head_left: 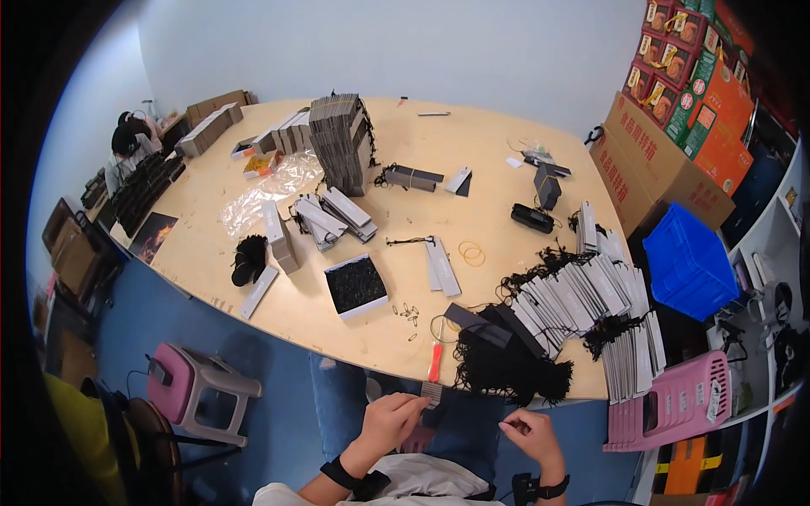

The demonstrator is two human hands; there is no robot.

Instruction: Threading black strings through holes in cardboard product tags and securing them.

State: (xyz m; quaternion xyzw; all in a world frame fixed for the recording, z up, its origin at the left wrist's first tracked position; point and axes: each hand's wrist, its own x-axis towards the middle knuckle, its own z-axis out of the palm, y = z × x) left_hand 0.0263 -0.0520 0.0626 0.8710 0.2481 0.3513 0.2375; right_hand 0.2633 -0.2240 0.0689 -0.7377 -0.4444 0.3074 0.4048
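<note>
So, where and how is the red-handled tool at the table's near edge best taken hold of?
The red-handled tool is probably best pinched mid-handle, across its width, coming from the person's side and slightly left: the slim handle lies lengthwise with its end toward the person, while the heap of black cords crowds its right.

Remotely, I see the bare left hand and bare right hand just before the pale wooden tabletop.
</note>
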